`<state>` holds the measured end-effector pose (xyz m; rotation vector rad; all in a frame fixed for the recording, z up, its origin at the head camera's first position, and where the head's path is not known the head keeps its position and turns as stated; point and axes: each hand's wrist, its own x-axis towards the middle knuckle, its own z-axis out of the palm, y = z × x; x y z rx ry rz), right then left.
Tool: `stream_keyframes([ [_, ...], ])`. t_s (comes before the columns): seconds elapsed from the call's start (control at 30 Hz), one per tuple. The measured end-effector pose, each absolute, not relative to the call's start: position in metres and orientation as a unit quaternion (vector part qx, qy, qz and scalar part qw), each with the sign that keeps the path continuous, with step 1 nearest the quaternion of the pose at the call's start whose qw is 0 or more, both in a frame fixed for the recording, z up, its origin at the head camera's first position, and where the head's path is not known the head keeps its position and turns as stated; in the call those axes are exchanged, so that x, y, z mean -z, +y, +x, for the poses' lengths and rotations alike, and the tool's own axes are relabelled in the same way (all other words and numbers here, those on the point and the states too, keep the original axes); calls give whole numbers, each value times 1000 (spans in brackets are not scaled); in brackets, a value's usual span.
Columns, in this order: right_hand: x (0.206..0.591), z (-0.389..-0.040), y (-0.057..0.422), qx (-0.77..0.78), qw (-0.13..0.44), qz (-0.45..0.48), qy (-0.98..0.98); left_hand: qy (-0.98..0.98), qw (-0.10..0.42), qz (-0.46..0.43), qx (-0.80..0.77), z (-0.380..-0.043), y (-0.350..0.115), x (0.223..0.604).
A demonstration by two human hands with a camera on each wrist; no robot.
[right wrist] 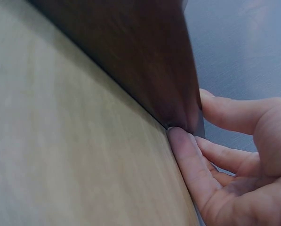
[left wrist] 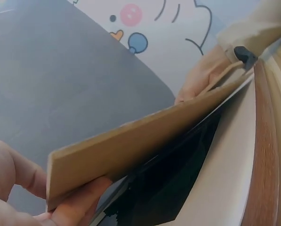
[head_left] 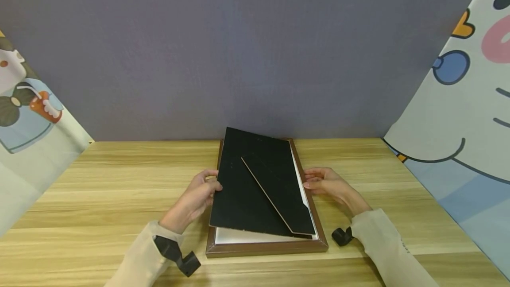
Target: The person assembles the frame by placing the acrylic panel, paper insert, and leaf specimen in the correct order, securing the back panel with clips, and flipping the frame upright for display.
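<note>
The black backing board (head_left: pixel 239 189) lies tilted over the brown picture frame (head_left: pixel 267 248), its left long side raised and its near right corner down inside the frame's opening. Its long axis runs away from the person, roughly along that of the frame. An easel leg (head_left: pixel 287 203) lies diagonally across the board, its wide end at the near right. A white sheet (head_left: pixel 239 236) shows inside the frame along the near and right rails; under the raised side, the left wrist view also shows a dark, glossy surface, nature not determined.

Governing relation: the board extends rightward from the left hand (head_left: pixel 199 194), which is the nearer hand to it. That hand pinches the left long edge around mid-length, thumb above and fingers beneath, with a visible gap between board and frame. The right hand (head_left: pixel 324 184) is off the board; it grips the frame's right rail, thumb at the upper edge and a fingertip low beside the tabletop.

The frame rests on the wood-grain table (head_left: pixel 119 198), between the two hands. Each wrist carries a small black device (head_left: pixel 188 264). A grey panel (head_left: pixel 255 56) stands behind, with cartoon-printed panels (head_left: pixel 478 101) at both sides.
</note>
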<state>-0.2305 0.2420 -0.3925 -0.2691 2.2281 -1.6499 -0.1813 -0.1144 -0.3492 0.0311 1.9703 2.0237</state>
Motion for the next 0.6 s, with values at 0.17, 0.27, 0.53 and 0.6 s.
stream_keyframes([
  [0.17,392,-230,241,583,177,-96,787,699,160,38,-696,-180,-115,351],
  [0.27,391,-230,241,586,180,-93,784,712,160,38,-682,-179,-114,350],
  [0.53,391,-230,241,585,182,-92,785,763,134,18,-632,-179,-113,352],
  [0.6,392,-230,241,587,183,-93,783,780,125,25,-612,-180,-113,353],
])
